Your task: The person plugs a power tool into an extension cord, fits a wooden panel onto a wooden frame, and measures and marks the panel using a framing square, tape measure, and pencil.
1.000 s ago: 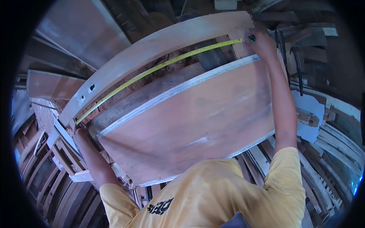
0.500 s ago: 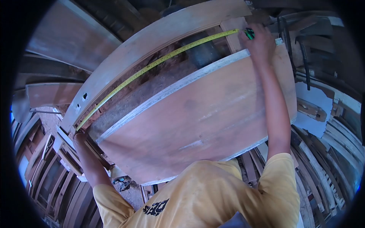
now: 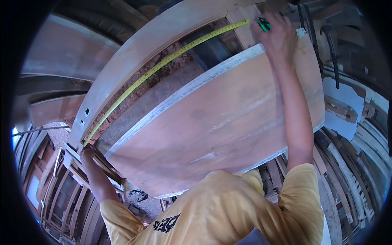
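Note:
A yellow tape measure [image 3: 152, 71] is drawn out in a long span along the inner edge of a wooden frame [image 3: 118, 59]. My right hand [image 3: 279, 38] is wrapped round its green and black case [image 3: 263, 24], over the frame's crosspiece [image 3: 241, 30] at the far right. At the other end, my left hand [image 3: 87, 149] is closed at the tape's tip by the frame's lower left corner; its fingers are small and partly hidden. Nearer my body lies a flat wooden panel [image 3: 212, 118] with whitish, rough edges, under my right forearm.
Dark clamps [image 3: 330, 55] stand beyond the panel's right end. Stacked wood strips [image 3: 341, 175] lie at the right, and more timber pieces [image 3: 61, 200] at the lower left. A large board [image 3: 67, 49] leans at the upper left. A white sheet [image 3: 345, 108] lies right of the panel.
The view has shifted slightly, so the frame and right hand appear a little higher and further left. Both hands keep their places at the tape's two ends.

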The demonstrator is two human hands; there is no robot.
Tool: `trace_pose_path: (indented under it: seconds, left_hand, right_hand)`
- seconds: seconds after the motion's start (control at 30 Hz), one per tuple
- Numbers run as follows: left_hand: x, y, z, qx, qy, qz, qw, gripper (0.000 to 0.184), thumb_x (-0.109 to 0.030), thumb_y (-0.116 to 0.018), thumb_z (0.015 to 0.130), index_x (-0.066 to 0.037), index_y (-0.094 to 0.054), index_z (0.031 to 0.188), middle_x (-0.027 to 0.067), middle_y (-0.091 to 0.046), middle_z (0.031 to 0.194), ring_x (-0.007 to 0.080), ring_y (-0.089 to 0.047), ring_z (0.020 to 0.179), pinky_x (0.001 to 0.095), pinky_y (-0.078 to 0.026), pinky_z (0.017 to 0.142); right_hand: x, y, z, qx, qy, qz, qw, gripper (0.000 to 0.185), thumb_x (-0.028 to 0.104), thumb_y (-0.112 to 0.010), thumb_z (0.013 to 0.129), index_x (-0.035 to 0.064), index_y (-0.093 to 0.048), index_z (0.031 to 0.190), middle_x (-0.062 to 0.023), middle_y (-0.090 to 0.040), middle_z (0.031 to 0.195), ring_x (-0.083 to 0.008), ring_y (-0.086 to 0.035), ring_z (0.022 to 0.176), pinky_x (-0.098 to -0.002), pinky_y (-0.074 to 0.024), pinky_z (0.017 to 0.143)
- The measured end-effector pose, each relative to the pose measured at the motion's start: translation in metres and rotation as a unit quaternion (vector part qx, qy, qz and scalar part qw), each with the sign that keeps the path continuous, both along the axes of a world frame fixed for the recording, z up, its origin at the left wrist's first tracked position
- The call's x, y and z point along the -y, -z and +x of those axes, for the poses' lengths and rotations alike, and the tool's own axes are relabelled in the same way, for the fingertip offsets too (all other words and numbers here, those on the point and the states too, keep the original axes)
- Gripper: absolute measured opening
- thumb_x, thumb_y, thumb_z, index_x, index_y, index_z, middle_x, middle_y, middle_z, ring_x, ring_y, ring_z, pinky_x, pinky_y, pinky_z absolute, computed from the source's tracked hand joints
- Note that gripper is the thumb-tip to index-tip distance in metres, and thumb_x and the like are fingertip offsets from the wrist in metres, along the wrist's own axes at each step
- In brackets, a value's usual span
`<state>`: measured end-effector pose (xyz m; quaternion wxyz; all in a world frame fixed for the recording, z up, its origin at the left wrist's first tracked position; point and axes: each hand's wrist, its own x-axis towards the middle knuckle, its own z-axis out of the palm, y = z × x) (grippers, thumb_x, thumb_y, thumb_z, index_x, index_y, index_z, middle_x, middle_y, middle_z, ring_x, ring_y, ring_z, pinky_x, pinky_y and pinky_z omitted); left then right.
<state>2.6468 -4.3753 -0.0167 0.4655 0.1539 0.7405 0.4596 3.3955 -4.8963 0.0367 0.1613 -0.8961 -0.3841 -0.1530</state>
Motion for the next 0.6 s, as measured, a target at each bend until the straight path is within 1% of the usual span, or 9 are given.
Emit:
trace_pose_path:
  seconds: [0.27,0.37,0.43,0.47,0.53,0.57,0.6]
  left_hand:
    - [0.003,-0.006,-0.002,-0.007,0.005,-0.006,1.000,0.019,-0.025,-0.067,0.099,-0.012,-0.067,0.084,0.0010,-0.065,0.072,0.0156,-0.064,0.064,0.0360,-0.059,0.062]
    - [0.005,-0.010,-0.005,-0.010,0.002,-0.003,1.000,0.019,-0.025,-0.067,0.099,-0.012,-0.067,0.084,0.0009,-0.065,0.072,0.0156,-0.064,0.064,0.0360,-0.059,0.062]
    - [0.007,-0.008,-0.003,-0.008,0.005,-0.003,1.000,0.020,-0.025,-0.067,0.098,-0.012,-0.067,0.084,0.0008,-0.065,0.071,0.0156,-0.064,0.064,0.0361,-0.059,0.062]
    - [0.006,-0.009,-0.003,-0.006,0.005,-0.004,1.000,0.020,-0.025,-0.067,0.098,-0.012,-0.067,0.083,0.0008,-0.065,0.071,0.0156,-0.064,0.064,0.0361,-0.059,0.062]
    - [0.005,-0.010,-0.004,0.005,0.008,-0.004,1.000,0.020,-0.025,-0.067,0.098,-0.012,-0.067,0.083,0.0007,-0.065,0.071,0.0156,-0.064,0.063,0.0362,-0.059,0.063]
    - [0.008,-0.012,-0.007,0.011,0.007,-0.002,1.000,0.020,-0.025,-0.067,0.098,-0.012,-0.067,0.083,0.0007,-0.065,0.071,0.0156,-0.064,0.063,0.0362,-0.059,0.063]
    - [0.008,-0.012,-0.007,0.019,0.008,-0.001,1.000,0.021,-0.025,-0.067,0.098,-0.012,-0.067,0.083,0.0006,-0.065,0.071,0.0156,-0.064,0.063,0.0362,-0.059,0.063]
  right_hand:
    - [-0.001,-0.001,-0.001,0.004,0.003,-0.004,1.000,0.026,0.029,-0.082,0.077,0.0121,-0.072,0.094,-0.0035,-0.070,0.092,-0.0297,-0.064,0.087,-0.0412,-0.0531,0.076]
    - [-0.001,-0.003,-0.002,0.009,0.014,-0.017,1.000,0.027,0.028,-0.083,0.077,0.0136,-0.074,0.098,-0.0048,-0.071,0.094,-0.0311,-0.065,0.090,-0.0421,-0.0534,0.077]
    - [-0.003,-0.013,-0.003,-0.017,-0.003,0.036,0.999,0.030,0.020,-0.082,0.075,0.0043,-0.072,0.098,-0.0109,-0.072,0.094,-0.0297,-0.067,0.097,-0.0416,-0.0529,0.086]
    - [-0.001,-0.013,-0.003,-0.017,-0.001,0.035,0.999,0.030,0.020,-0.082,0.075,0.0043,-0.072,0.098,-0.0109,-0.072,0.094,-0.0297,-0.067,0.097,-0.0416,-0.0529,0.086]
    - [-0.001,-0.009,-0.003,-0.030,-0.011,0.058,0.998,0.031,0.016,-0.082,0.066,0.0060,-0.071,0.094,-0.0137,-0.068,0.095,-0.0386,-0.061,0.099,-0.0487,-0.0513,0.086]
    - [-0.001,-0.010,-0.003,-0.028,-0.012,0.060,0.998,0.031,0.016,-0.082,0.066,0.0060,-0.071,0.094,-0.0137,-0.068,0.095,-0.0386,-0.061,0.099,-0.0487,-0.0513,0.086]
    - [-0.001,-0.012,-0.004,-0.020,-0.013,0.055,0.998,0.028,0.016,-0.080,0.071,0.0055,-0.072,0.095,-0.0130,-0.068,0.094,-0.0362,-0.063,0.098,-0.0469,-0.0514,0.085]
